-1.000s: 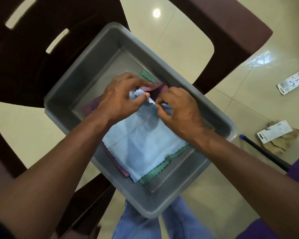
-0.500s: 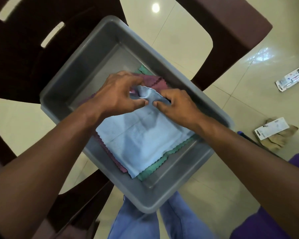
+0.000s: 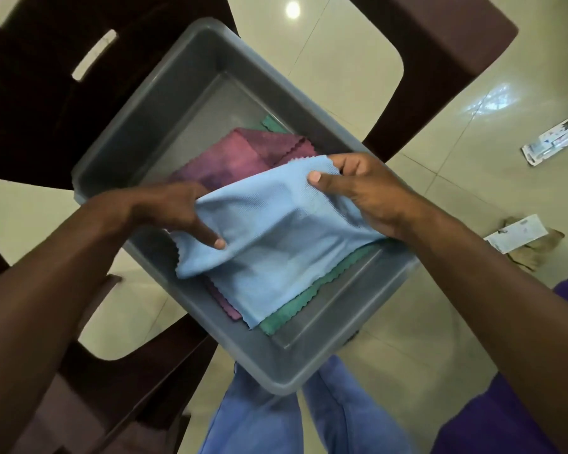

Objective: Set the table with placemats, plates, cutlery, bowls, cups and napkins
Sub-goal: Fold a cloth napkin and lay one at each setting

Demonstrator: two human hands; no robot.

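A grey plastic bin, rectangular with rounded corners and smooth matt walls, holds a small stack of thin woven napkins with pinked, zigzag edges. The blue napkin is uppermost, soft and finely ribbed, partly raised off the stack and draped in loose folds. Beneath it, toward the bin's far end, lies a maroon napkin, mottled in tone, one corner folded back on itself. A green napkin is lowest, showing as a strip along the bin's near right side and as a small corner at the far end.

The right hand is at the blue napkin's far right corner, thumb on top and fingers curled beneath, pinching the cloth. The left hand is at the napkin's left edge; its fingers go under the raised fold and are hidden there, while the thumb presses down on the cloth from above.

The bin sits on a dark brown plastic chair with slotted openings, above a glossy cream tiled floor. Right of the bin, on the floor, lie two printed card packets and a crumpled brown paper piece. Blue trouser legs show below the bin's near edge. Both forearms cross the bin's near corners and cover part of its rim.
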